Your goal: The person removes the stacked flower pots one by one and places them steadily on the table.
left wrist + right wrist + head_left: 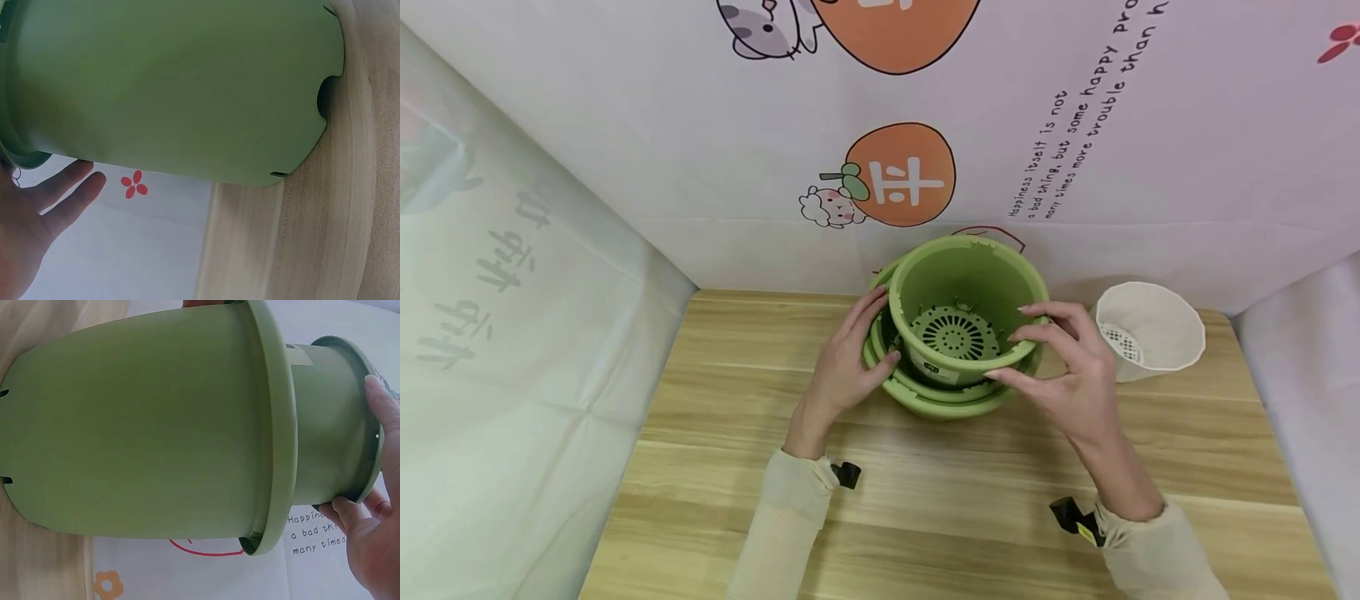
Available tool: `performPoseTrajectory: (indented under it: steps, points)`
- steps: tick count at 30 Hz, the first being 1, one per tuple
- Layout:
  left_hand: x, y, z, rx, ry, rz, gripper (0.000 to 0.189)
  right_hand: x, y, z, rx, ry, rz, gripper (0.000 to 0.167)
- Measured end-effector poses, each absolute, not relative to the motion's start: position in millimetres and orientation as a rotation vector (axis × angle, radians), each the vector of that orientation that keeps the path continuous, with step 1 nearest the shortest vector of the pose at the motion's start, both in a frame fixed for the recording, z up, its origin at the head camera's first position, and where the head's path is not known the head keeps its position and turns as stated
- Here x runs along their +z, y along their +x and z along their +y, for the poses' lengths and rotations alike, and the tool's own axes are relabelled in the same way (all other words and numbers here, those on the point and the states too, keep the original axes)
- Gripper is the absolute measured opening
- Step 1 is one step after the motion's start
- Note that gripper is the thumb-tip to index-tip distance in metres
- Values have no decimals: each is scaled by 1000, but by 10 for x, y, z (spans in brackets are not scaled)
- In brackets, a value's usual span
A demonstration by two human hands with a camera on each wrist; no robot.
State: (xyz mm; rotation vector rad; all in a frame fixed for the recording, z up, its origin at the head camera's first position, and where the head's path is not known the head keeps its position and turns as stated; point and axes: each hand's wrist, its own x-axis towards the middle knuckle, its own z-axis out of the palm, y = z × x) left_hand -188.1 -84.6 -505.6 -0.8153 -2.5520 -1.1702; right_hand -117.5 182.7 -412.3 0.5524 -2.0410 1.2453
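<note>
A small green flowerpot (970, 258) with a slotted bottom is tilted and raised partly out of a larger green flowerpot (144, 425), which stands upright on the table. My right hand (1078, 375) pinches the small pot's rim, fingertips inside and thumb on the near outer side. My left hand (846, 358) lies at the larger pot's left rim, its thumb over the edge. Two of its fingers (72, 203) stretch along the larger pot's outer wall (175, 94) in the left wrist view. Two rim lines show below the small pot; whether another pot is nested there, I cannot tell.
Right of the pots stands a white perforated pot (1157, 325), close to my right hand. The wooden table (925, 508) meets a printed cloth wall (737, 167) right behind the pots. More white cloth hangs at the left (527, 275) and right sides.
</note>
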Motion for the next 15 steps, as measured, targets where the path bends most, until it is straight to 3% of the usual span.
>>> performPoseTrajectory:
  steps: [15]
  points:
    - [-5071, -1895, -846, -1179, -805, -2557, 79, -4136, -1268, 1880, 1200, 547, -1981, 66]
